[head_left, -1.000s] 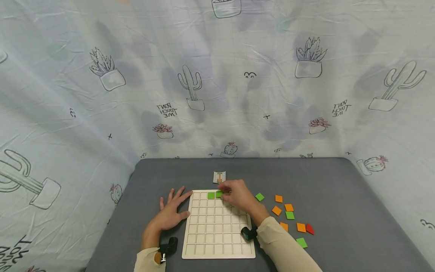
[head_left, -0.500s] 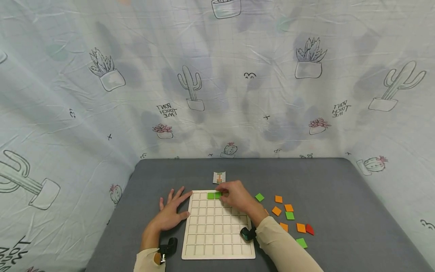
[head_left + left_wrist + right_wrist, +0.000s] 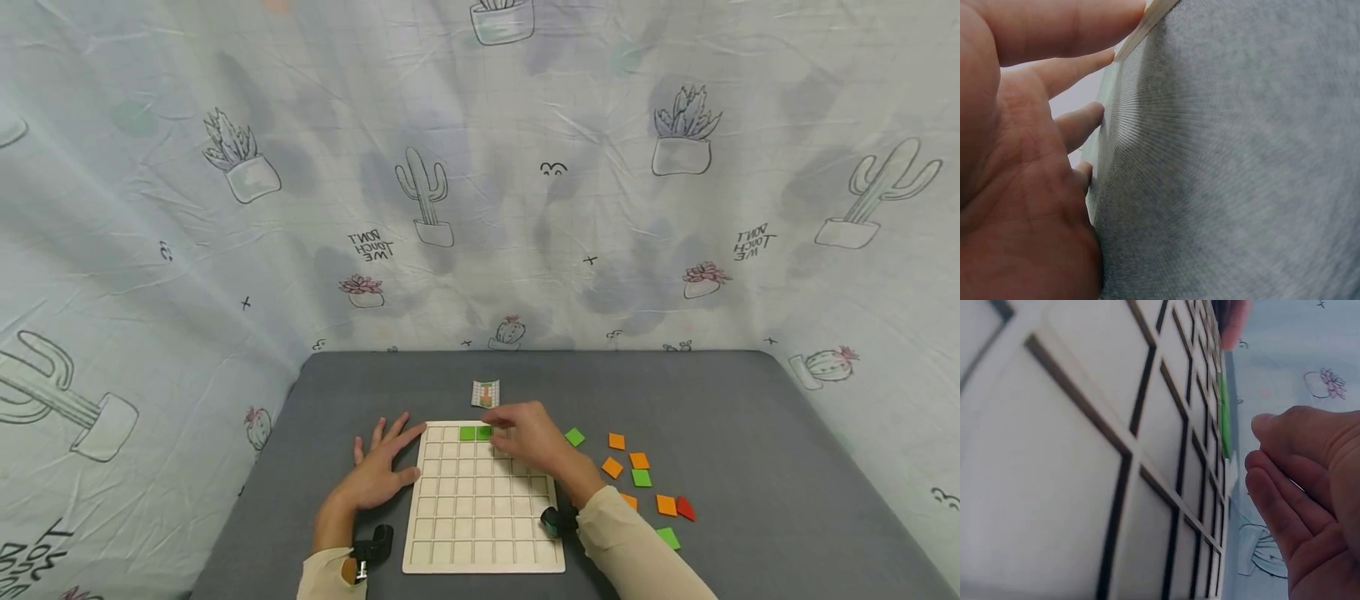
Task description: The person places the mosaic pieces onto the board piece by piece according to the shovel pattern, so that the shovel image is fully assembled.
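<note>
A pale wooden grid board [image 3: 463,507] lies on the table, with two green square tiles [image 3: 468,433] side by side in its far row. Along the board's left edge my left hand [image 3: 378,475] is spread out, its thumb and forefinger touching the edge; the left wrist view shows the palm [image 3: 1022,181] and the board's rim. Just right of the green tiles, over the far part of the board, is my right hand [image 3: 531,437]. In the right wrist view its fingers [image 3: 1285,506] are loosely bent, with nothing between them and the thumb, apart from the green tiles [image 3: 1224,419].
A small printed card [image 3: 486,394] lies beyond the board's far edge. To the right are scattered orange tiles [image 3: 617,441], several green ones such as this green tile [image 3: 574,437], and a red piece [image 3: 686,508]. A patterned curtain [image 3: 510,208] hangs behind the grey table [image 3: 787,517].
The right fingers were at the second green tile, which shifted slightly left into its cell beside the first. Now they have let go and moved slightly right. The left hand keeps its place.
</note>
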